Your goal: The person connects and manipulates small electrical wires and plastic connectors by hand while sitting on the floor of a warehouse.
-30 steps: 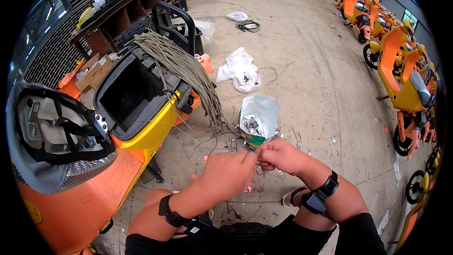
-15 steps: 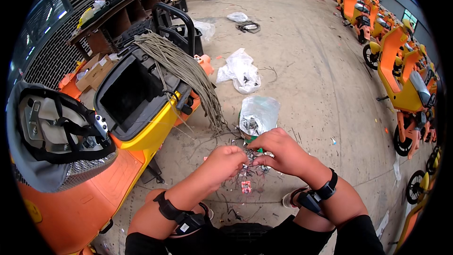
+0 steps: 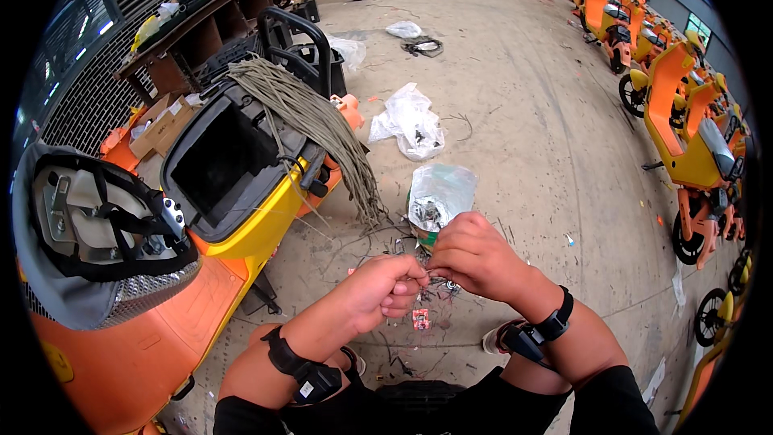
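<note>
My left hand (image 3: 385, 292) is closed, its thumb and forefinger pinched together and the other fingers curled under. Beside it my right hand (image 3: 475, 262) is also closed, knuckles up, with its fingertips almost touching the left ones. Something small or thin may be between the fingertips, but I cannot make it out. Just beyond the right hand stands a bucket lined with a clear plastic bag (image 3: 452, 185), with silvery scraps inside. Below the hands, small scraps and thin wire pieces litter the concrete floor, along with a small red-and-white piece (image 3: 420, 319).
At left stands a yellow-and-orange scooter (image 3: 266, 221) with an open black compartment and a bundle of grey cords (image 3: 310, 117) draped over it. A grey bag (image 3: 105, 234) rests on its orange part. White plastic bags (image 3: 411, 122) lie ahead. Scooters (image 3: 684, 113) line the right side.
My right hand's fingers have drawn together from a wider spread. My left hand has turned, showing its curled fingers, and the fingertips of both hands now meet closely.
</note>
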The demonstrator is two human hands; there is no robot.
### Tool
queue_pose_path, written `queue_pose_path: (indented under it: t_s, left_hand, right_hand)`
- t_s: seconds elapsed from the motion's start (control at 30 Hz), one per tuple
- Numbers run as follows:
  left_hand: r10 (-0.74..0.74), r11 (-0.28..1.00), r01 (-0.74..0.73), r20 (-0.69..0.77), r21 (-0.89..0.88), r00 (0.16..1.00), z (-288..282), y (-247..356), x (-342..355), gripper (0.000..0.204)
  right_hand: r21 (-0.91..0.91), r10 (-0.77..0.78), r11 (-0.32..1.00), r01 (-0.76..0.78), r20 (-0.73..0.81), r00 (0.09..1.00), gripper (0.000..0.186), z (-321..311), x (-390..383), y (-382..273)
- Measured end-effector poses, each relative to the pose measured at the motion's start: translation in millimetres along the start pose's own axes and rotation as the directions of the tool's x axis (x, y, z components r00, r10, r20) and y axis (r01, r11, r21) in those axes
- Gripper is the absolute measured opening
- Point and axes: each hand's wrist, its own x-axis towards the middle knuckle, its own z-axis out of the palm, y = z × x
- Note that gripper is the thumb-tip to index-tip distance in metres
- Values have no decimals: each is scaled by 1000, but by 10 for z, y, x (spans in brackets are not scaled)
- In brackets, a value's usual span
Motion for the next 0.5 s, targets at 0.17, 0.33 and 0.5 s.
queue_pose_path:
  t_s: [0.17, 0.33, 0.5]
  left_hand:
    - [69, 996, -69, -3, 58, 998, -12, -10, 5, 9]
    - [501, 720, -407, -16, 563, 865, 58, -121, 8, 10]
    - [798, -256, -310, 381, 915, 467, 13, -248, 42, 9]
  right_hand:
    - [22, -6, 1000, 7, -15, 1000, 20, 8, 0, 16]
    - [190, 252, 946, -263, 83, 964, 10, 76, -77, 11]
    - [476, 645, 400, -783, 461, 609, 16, 101, -40, -95]
